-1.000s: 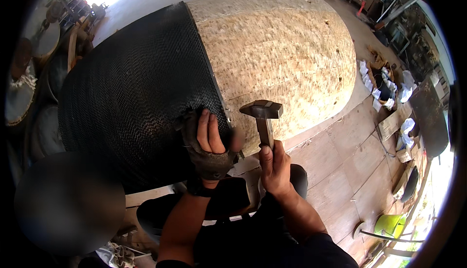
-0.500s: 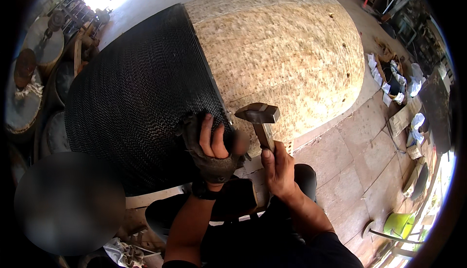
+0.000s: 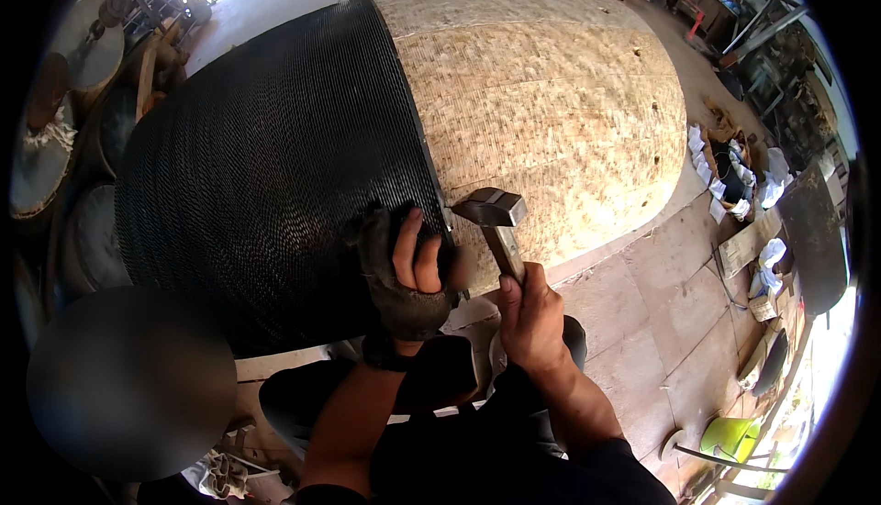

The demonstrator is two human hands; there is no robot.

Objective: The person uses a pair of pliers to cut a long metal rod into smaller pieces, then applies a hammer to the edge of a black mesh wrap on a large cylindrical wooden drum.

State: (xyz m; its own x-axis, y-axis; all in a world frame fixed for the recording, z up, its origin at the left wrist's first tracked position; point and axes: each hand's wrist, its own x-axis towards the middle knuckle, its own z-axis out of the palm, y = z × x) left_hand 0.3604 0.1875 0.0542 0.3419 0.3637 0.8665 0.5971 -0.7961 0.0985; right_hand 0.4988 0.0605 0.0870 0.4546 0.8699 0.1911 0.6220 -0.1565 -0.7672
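Observation:
A big barrel-shaped wooden drum [image 3: 551, 110] lies on its side in front of me. Its left half is wrapped in a black ribbed covering [image 3: 257, 156]. My left hand [image 3: 408, 276], in a dark fingerless glove, presses at the covering's right edge with bent fingers; whatever it pinches there is hidden. In my right hand [image 3: 534, 321] is a hammer [image 3: 492, 208], gripped by its handle. The hammer's wedge end points left at the black edge, just above my left fingers. Whether it touches the edge, I cannot tell.
Several round drum ends [image 3: 92, 239] stand at the left. A large blurred round patch hides the lower left. On the tiled floor at the right are a bag with white flaps [image 3: 731, 170], wooden boards [image 3: 748, 241] and a lime-green bucket [image 3: 730, 438].
The drum appears slightly shifted right in view. The hammer has moved a little right and tilted, and my left hand sits slightly further right along with the black edge.

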